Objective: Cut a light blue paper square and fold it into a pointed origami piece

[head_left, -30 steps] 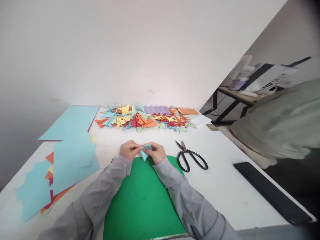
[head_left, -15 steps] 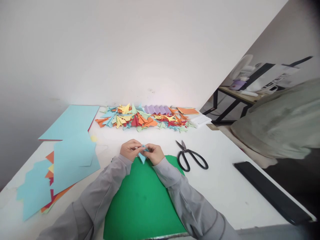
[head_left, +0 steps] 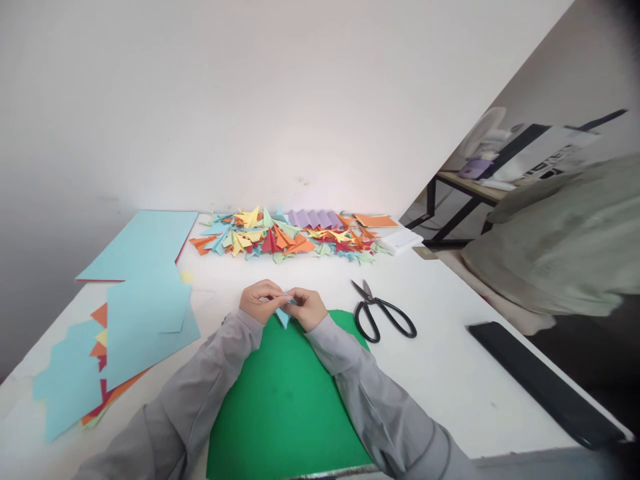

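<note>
A small folded piece of light blue paper (head_left: 283,318) is pinched between my two hands, its pointed end hanging down toward me. My left hand (head_left: 261,300) has its fingers closed on the paper's left side. From the other side my right hand (head_left: 308,308) pinches it too, fingertips meeting those of the left. Most of the upper part of the paper is hidden by the fingers. Below the hands lies a green mat (head_left: 290,400) on the white table (head_left: 430,380).
Black-handled scissors (head_left: 373,310) lie partly open right of the mat. Folded paper planes (head_left: 275,240) are heaped along the wall. Blue sheets (head_left: 147,320) cover coloured scraps at left. A long black object (head_left: 545,383) lies at right, near a person in a green garment (head_left: 565,247).
My hands stay in nearly the same place, with fingertips closer together at the top of the blue paper. Less of its upper part shows now.
</note>
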### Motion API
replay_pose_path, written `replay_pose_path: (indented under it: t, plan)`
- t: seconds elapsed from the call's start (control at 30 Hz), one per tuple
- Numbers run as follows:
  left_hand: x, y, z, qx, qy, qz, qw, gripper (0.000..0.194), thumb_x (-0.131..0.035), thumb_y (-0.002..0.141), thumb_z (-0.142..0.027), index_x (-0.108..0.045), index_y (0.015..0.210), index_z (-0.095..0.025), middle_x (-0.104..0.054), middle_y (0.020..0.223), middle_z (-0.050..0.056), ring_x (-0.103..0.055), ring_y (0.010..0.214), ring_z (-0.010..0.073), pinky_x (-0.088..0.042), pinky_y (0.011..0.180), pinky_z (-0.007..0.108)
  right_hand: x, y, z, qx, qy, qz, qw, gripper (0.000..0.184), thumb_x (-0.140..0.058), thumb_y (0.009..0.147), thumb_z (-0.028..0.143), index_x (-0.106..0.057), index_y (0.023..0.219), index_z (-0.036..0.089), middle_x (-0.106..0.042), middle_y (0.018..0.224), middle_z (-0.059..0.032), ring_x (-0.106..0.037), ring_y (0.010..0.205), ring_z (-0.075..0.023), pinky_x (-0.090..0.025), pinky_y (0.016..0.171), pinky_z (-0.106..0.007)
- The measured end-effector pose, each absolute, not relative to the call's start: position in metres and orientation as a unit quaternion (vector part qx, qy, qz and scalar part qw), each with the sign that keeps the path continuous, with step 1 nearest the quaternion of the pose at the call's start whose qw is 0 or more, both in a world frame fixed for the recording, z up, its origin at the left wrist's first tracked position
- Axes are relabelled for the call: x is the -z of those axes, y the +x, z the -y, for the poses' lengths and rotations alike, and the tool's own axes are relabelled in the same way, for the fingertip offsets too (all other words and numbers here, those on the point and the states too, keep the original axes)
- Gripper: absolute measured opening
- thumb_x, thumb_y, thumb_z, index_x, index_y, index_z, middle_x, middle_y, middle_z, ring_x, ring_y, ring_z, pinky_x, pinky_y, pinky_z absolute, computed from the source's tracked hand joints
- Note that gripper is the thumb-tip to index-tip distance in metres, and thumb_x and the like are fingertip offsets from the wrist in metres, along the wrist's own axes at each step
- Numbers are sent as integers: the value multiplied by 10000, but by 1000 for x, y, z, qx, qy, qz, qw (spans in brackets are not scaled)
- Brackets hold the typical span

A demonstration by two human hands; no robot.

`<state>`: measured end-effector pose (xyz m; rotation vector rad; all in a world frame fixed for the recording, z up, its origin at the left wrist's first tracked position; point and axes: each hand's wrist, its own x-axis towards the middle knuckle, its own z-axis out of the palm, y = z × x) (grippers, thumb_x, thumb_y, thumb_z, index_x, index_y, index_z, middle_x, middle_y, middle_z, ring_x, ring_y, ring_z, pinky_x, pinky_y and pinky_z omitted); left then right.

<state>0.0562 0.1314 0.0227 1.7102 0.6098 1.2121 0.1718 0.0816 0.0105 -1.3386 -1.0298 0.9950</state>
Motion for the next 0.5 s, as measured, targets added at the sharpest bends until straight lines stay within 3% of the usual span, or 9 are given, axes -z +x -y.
replay_pose_path:
  t: [0.37, 0.5]
  plan:
    - [-26, 56, -130, -488, 711, -244, 444, 168, -653, 616, -249, -610, 480, -160, -571, 541, 28, -525, 508, 107, -420, 492, 236, -7, 171, -83, -422, -553, 444, 565, 144, -703, 469, 237, -596, 534, 167, -511, 447, 53, -399, 441, -90, -331, 453, -232]
    - [-25, 54, -132, -486, 705, -249, 454, 169, -596, 676, -271, -654, 574, -150, -582, 594, 40, -532, 549, 109, -425, 513, 236, -11, 170, -82, -437, -554, 423, 568, 131, -697, 450, 221, -596, 518, 171, -540, 446, 54, -425, 430, -90, -339, 450, -232]
